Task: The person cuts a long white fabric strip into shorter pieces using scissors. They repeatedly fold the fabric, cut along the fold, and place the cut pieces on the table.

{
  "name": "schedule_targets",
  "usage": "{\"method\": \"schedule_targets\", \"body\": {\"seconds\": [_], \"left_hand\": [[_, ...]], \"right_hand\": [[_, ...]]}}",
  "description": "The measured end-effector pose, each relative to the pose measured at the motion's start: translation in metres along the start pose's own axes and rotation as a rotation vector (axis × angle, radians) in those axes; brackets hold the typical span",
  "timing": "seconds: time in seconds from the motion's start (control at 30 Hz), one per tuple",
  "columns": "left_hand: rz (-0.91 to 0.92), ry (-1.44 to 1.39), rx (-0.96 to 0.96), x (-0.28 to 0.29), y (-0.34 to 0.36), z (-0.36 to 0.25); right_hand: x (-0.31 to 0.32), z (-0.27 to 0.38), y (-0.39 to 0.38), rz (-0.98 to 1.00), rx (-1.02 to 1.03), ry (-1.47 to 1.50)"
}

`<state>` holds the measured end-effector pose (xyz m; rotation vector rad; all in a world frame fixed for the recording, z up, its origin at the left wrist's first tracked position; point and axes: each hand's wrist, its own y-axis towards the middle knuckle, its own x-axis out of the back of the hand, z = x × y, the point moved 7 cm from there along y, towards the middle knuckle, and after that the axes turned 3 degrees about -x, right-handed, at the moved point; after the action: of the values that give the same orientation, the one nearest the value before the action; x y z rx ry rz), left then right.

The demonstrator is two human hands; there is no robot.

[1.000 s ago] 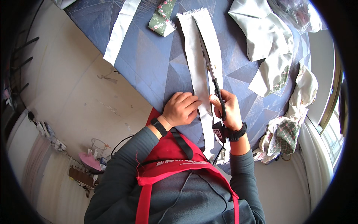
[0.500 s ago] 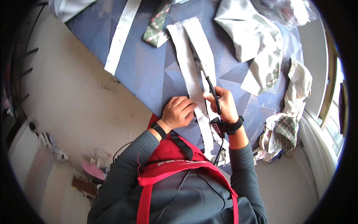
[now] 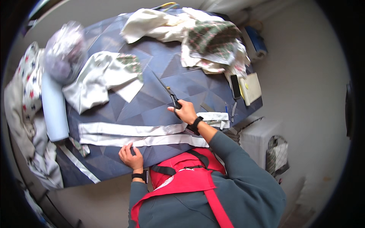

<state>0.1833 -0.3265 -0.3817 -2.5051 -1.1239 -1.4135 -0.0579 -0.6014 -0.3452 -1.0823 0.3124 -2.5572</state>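
Observation:
Two long white fabric strips lie side by side across the near part of the table: the upper strip (image 3: 114, 128) and the lower strip (image 3: 163, 141). My left hand (image 3: 131, 156) rests at the table's near edge, its fingers apart and their tips on the lower strip. Black-handled scissors (image 3: 165, 86) are gripped in my right hand (image 3: 187, 113), blades together and pointing away to the far left. That hand is beyond the strips, close to the right part of the upper one. A short folded piece of white and patterned fabric (image 3: 213, 117) lies right of my right wrist.
A blue patterned covering (image 3: 156, 108) spans the table. White and floral fabric (image 3: 102, 79), a filled clear bag (image 3: 65, 51) and a pale blue roll (image 3: 54, 108) lie left. More floral cloth (image 3: 211, 38) is heaped at the back; a phone (image 3: 235, 86) and notebook (image 3: 253, 89) sit right.
The view has turned, so the strips now run crosswise. The scissors have come away from between the strips, still in my right hand. My left hand stays at the strips.

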Motion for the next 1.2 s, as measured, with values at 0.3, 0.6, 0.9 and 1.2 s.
{"method": "schedule_targets", "body": {"seconds": [0.3,0.6,0.9,1.2], "left_hand": [[0.187,-0.132,0.231,-0.002,0.008,0.018],[0.152,-0.204,0.297,-0.004,-0.013,-0.074],[0.109,-0.117,0.223,-0.019,-0.019,-0.139],[-0.203,-0.090,0.494,0.043,-0.054,-0.049]], "right_hand": [[0.077,-0.048,0.008,-0.287,0.475,0.059],[0.272,-0.286,0.047,-0.621,-0.394,-0.397],[0.273,-0.325,0.086,-0.606,0.011,-0.292],[0.258,-0.295,0.083,-0.519,-0.009,-0.262]]}}
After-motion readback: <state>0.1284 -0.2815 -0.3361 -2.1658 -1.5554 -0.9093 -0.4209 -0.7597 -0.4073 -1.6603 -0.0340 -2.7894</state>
